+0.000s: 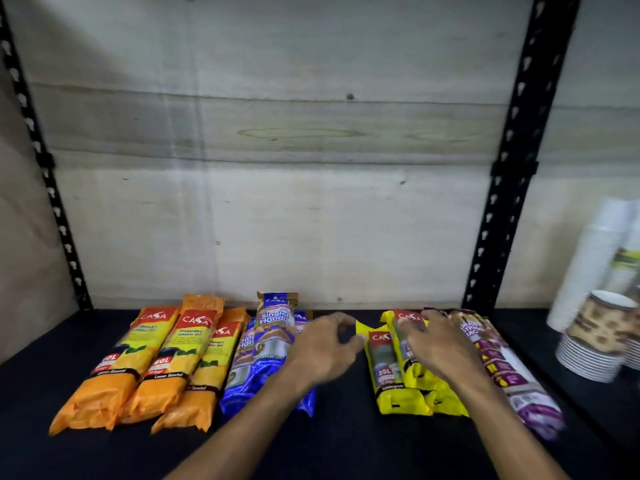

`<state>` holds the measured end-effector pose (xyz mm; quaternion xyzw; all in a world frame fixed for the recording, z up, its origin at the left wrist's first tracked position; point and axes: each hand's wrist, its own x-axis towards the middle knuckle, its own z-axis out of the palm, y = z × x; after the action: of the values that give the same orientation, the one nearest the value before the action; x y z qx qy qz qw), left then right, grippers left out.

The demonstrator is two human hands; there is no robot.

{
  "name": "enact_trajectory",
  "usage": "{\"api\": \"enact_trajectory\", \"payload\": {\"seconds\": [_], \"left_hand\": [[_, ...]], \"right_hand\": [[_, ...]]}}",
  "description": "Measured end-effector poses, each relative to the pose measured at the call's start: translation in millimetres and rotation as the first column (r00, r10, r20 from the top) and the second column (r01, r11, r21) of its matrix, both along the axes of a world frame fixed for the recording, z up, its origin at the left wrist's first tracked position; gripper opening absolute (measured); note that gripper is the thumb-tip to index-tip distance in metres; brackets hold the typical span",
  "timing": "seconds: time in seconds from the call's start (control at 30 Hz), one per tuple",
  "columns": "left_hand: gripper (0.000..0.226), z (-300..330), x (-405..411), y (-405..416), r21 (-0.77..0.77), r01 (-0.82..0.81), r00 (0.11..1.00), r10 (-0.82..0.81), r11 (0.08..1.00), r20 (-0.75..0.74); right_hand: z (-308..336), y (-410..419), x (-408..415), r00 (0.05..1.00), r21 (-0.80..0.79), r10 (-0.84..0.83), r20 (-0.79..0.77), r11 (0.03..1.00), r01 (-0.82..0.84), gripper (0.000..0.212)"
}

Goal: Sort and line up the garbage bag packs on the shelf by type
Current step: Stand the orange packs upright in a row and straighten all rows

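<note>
Three orange packs (138, 365) lie side by side at the left of the dark shelf (339, 441). Beside them lie blue packs (266, 355), one on top of the others. Yellow packs (405, 386) lie to the right of a gap, and purple-and-white packs (509, 372) are at the far right. My left hand (322, 348) hovers over the gap next to the blue packs, fingers loosely curled, holding nothing. My right hand (436, 341) lies with spread fingers on the yellow packs, next to the purple ones.
Black perforated uprights (512, 161) frame the bay against a pale board wall. Stacks of paper cups (595, 327) stand on the shelf at the far right. Bare shelf lies in front of the packs.
</note>
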<state>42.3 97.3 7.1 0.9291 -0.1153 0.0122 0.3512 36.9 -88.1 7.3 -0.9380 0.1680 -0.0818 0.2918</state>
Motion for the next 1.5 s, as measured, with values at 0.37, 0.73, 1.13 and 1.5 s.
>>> {"api": "enact_trajectory", "payload": {"seconds": [0.37, 0.73, 1.13, 1.5], "left_hand": [[0.038, -24.8, 0.2, -43.1, 0.064, 0.134, 0.986, -0.127, 0.989, -0.103], [0.042, -16.1, 21.1, -0.2, 0.296, 0.038, 0.996, -0.012, 0.954, -0.091], [0.034, 12.8, 1.4, -33.8, 0.068, -0.043, 0.977, 0.028, 0.997, 0.212], [0.04, -13.4, -20.3, -141.7, 0.063, 0.208, 0.978, -0.208, 0.976, -0.006]], "right_hand": [[-4.8, -10.7, -11.6, 0.989, 0.137, 0.146, -0.017, 0.98, -0.143, 0.05], [-14.6, 39.2, 9.1, 0.987, 0.127, 0.163, -0.005, 0.979, -0.161, 0.061], [1.6, -39.5, -1.7, 0.974, -0.078, -0.105, 0.201, 0.989, 0.123, 0.051], [-17.4, -129.6, -21.9, 0.989, 0.111, -0.091, -0.118, 0.988, 0.104, 0.048]]}}
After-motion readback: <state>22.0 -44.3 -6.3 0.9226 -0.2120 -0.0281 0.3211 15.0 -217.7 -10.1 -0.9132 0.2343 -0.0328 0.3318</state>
